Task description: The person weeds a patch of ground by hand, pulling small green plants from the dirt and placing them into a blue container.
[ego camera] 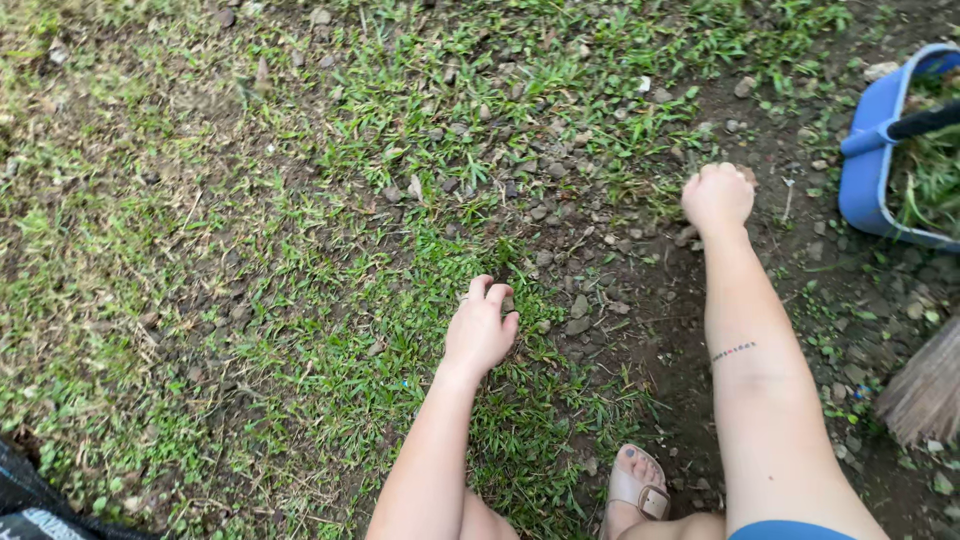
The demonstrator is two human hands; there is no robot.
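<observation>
My left hand [481,328] reaches down into a patch of green grass [420,340], its fingers curled around blades and a small stone at the tips. My right hand [717,195] is farther away, closed into a fist on the bare, pebbly soil [640,290] at the edge of the grass; what it grips, if anything, is hidden. My right forearm carries a small dotted mark near the elbow.
A blue dustpan [868,175] with a dark handle holds pulled grass at the right edge. A straw broom head [925,390] lies lower right. My sandalled foot [635,485] is at the bottom. A dark bag corner [25,500] sits lower left.
</observation>
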